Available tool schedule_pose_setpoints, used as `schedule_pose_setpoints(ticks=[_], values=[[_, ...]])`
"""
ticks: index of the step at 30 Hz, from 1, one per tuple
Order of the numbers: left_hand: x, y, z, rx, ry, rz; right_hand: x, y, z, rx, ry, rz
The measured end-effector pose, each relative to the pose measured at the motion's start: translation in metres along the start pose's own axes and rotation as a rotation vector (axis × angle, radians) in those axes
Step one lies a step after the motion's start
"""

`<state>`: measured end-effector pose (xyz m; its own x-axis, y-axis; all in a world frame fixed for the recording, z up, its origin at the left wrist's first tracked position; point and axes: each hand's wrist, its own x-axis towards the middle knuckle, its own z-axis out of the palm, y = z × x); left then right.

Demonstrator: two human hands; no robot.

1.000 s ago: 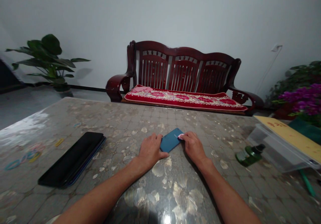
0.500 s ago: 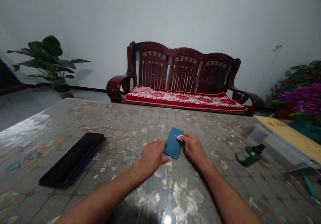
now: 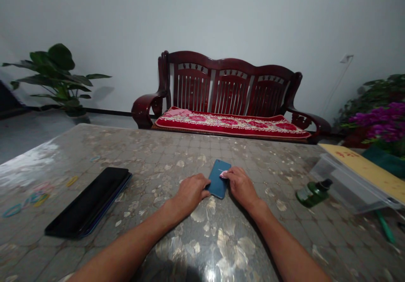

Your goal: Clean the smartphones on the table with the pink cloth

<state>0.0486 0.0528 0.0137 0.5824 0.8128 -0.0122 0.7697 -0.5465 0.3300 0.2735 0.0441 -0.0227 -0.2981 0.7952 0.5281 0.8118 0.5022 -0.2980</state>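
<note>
As the blue phone point(image 3: 216, 186) lies flat on the table point(image 3: 152, 155) between my hands, its long axis runs near to far, far end leaning slightly right. My left hand point(image 3: 193, 192) grips its near left edge, while from the right my right hand point(image 3: 242, 188) pinches a pink scrap point(image 3: 223, 174) against it, so neither hand is clearly nearer!

I recorded the back of the phone point(image 3: 217, 185) as smooth, with a soft sheen. The wad point(image 3: 223, 174) looked crumpled; I could not tell cloth from paper. I found the table point(image 3: 240, 244) smooth and glossy, throwing back light. The bench point(image 3: 232, 65) was polished wood, its runner point(image 3: 232, 122) matt cloth. I noted clear, smooth plastic on the box point(image 3: 340, 189), a shiny bottle point(image 3: 310, 194) and a matt wall point(image 3: 202, 20).
</note>
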Motion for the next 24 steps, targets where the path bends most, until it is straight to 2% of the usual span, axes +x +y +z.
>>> schedule_pose_setpoints(ticks=[3, 9, 15, 18, 21, 24], values=[[0.0, 0.0, 0.001, 0.023, 0.008, 0.011, 0.0, -0.001, 0.0, 0.006, -0.01, 0.001], [-0.001, 0.0, 0.001, 0.041, 0.009, -0.001, -0.009, -0.015, -0.005, 0.099, -0.091, -0.127], [-0.001, 0.003, 0.0, 0.078, 0.0, 0.016, 0.001, -0.005, 0.003, 0.045, 0.011, -0.01], [-0.001, 0.005, 0.0, 0.083, 0.0, 0.006, 0.002, -0.004, 0.006, 0.055, 0.014, -0.046], [-0.001, 0.007, -0.001, 0.079, 0.007, -0.004, -0.001, -0.007, 0.004, 0.113, -0.041, -0.125], [-0.002, 0.01, 0.001, 0.047, 0.011, 0.004, 0.0, -0.005, 0.004, 0.112, -0.043, -0.093]])
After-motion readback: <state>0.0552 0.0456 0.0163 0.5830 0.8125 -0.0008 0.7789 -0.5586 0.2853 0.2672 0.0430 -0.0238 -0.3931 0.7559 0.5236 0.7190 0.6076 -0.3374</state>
